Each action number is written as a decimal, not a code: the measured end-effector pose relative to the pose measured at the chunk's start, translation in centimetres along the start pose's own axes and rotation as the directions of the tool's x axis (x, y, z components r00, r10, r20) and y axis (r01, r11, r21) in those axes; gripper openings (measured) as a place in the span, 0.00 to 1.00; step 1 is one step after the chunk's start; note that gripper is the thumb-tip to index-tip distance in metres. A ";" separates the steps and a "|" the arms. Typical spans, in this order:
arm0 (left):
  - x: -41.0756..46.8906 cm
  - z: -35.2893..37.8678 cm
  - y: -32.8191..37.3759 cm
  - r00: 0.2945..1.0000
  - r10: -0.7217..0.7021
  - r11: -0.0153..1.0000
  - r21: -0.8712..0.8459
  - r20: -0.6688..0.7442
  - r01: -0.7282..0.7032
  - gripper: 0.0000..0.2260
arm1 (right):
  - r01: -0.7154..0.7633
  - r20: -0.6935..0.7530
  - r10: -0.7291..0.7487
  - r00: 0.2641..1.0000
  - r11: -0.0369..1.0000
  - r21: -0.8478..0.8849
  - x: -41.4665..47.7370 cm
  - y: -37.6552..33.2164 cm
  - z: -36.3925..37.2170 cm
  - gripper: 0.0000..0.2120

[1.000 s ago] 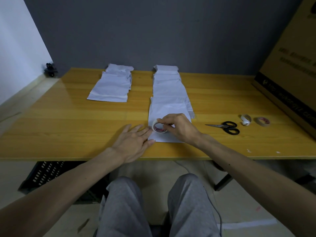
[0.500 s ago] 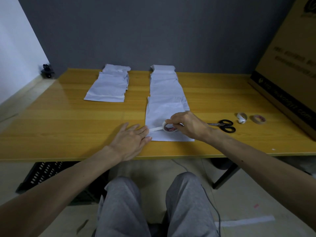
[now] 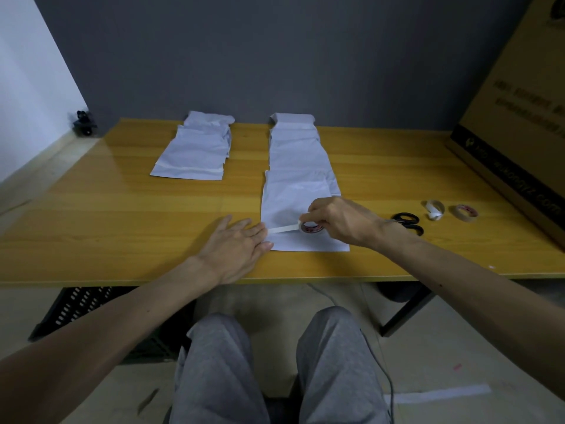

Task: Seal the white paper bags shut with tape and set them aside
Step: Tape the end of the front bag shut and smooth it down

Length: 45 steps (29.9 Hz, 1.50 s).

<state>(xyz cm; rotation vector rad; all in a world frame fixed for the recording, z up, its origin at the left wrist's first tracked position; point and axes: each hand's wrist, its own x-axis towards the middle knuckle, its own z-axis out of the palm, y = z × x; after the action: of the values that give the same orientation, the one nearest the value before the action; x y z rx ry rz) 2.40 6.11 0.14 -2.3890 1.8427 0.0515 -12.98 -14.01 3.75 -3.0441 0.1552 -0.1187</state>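
Across bag [image 3: 293, 203]: tape strip [image 3: 282, 229] (right hand [image 3: 339, 221] grips roll [image 3: 312, 228])

The blades of the black-handled scissors [image 3: 407, 218] are being hidden by the right hand [image 3: 342, 221]; the large brown cardboard box [image 3: 519, 133] is being cropped at the picture's edge.

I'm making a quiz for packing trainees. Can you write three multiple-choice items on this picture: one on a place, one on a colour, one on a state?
1. Where are the scissors?
A. on the table, right of the right hand
B. on the far bag stack
C. on the floor

2. What colour are their handles?
A. red
B. black
C. yellow

3. What state is the tape roll in?
A. untouched
B. wrapped
C. a strip drawn out to the left hand

Answers: A, they lie by the right wrist; B, both loops are black; C, the strip runs over the nearest bag between the hands.
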 end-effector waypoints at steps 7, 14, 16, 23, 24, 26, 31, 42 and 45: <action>1.0 0.0 -0.3 0.986 0.098 0.987 -0.111 -0.133 -0.113 0.24 | -0.019 0.022 0.019 1.000 1.000 0.000 0.6 -0.9 0.0 0.26; 1.1 0.3 0.2 0.987 -0.008 0.943 -0.329 -0.163 -0.047 0.22 | -0.044 0.002 0.044 0.999 0.999 0.004 1.0 -1.6 0.2 0.29; 1.1 0.4 0.2 0.983 -0.020 0.939 -0.342 -0.185 -0.046 0.21 | -0.078 -0.010 0.078 0.997 0.997 0.002 1.1 -1.7 0.0 0.24; 1.2 1.1 -0.2 0.968 0.084 0.952 -0.267 -0.237 -0.148 0.19 | -0.054 -0.024 0.054 0.998 0.999 -0.005 1.5 -1.9 -0.3 0.15; 1.3 1.2 -0.3 0.964 0.096 0.953 -0.258 -0.249 -0.161 0.18 | -0.041 -0.023 0.042 0.999 0.999 0.008 1.6 -1.9 -0.3 0.15; 1.5 1.3 -0.4 0.959 0.124 0.958 -0.222 -0.256 -0.183 0.18 | -0.021 -0.029 0.022 0.999 0.999 0.043 1.7 -1.9 -0.3 0.15; 1.8 1.1 0.1 0.968 0.118 0.954 -0.246 -0.223 -0.173 0.20 | -0.045 -0.018 0.049 0.999 0.985 0.169 1.4 -2.1 0.3 0.20; 2.1 0.6 1.4 0.976 0.165 0.942 -0.269 -0.140 -0.198 0.27 | -0.093 -0.186 0.145 0.972 0.960 0.266 1.0 -2.0 2.0 0.15; 2.0 0.5 1.7 0.983 0.133 0.906 -0.387 -0.128 -0.173 0.27 | -0.081 -0.215 0.152 0.965 0.948 0.308 0.6 -2.2 2.6 0.18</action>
<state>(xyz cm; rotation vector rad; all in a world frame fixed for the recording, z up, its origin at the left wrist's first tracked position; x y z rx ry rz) 1.30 3.82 -0.74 -2.5271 2.2523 0.3633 -12.00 -11.69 1.46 -2.7034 0.3049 -0.4537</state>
